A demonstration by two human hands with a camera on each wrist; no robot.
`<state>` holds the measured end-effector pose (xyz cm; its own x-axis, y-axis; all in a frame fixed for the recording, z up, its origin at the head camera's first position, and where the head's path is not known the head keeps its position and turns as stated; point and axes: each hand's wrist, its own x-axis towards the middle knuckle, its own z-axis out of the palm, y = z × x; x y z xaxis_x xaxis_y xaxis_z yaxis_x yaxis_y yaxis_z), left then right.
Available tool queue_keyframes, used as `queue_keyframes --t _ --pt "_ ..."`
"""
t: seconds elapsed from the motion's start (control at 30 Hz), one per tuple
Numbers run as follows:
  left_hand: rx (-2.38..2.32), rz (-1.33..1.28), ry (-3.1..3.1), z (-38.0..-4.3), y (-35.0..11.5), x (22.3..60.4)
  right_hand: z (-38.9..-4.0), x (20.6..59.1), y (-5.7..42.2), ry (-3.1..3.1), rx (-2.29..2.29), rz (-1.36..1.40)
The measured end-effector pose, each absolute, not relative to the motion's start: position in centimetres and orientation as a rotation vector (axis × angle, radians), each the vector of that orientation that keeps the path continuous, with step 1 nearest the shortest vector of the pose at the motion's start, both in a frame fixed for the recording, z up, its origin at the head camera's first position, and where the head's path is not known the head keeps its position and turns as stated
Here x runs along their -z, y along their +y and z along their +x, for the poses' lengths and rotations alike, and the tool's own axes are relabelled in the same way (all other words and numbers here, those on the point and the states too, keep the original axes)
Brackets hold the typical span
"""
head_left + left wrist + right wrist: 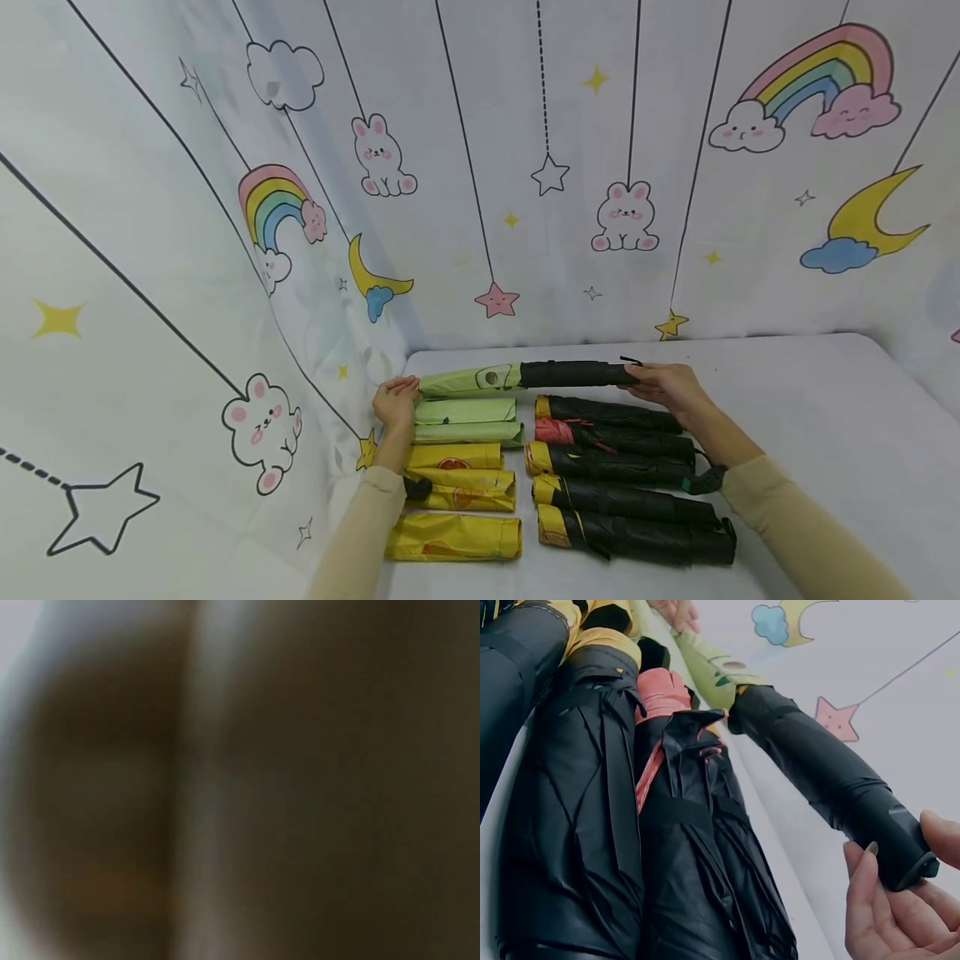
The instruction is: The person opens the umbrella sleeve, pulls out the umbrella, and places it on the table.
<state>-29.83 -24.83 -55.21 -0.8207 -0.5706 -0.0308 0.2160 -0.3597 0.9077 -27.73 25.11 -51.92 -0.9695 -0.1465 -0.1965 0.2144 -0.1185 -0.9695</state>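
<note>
A black folded umbrella (570, 373) lies level at the far end of the row, its left end inside a light green sleeve (457, 382) with an avocado print. My left hand (395, 403) grips the sleeve's far left end. At the other end my right hand (670, 388) holds the umbrella between thumb and fingers; the right wrist view shows this grip round its black tip (907, 862). The left wrist view is too dark and blurred to make anything out.
Nearer me on the left lie a flat green sleeve (467, 411) and several yellow sleeves (453, 537) with fruit prints. On the right, several black folded umbrellas (645, 533) lie side by side, one with a red end (553, 431). A patterned curtain (465, 250) closes off the back.
</note>
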Motion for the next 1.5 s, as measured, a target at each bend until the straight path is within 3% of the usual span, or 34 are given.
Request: queue_keyframes --t 1.5 --pt "2.207 0.527 -1.402 -30.1 -24.9 55.5 -26.6 53.0 30.3 1.954 2.151 0.07"
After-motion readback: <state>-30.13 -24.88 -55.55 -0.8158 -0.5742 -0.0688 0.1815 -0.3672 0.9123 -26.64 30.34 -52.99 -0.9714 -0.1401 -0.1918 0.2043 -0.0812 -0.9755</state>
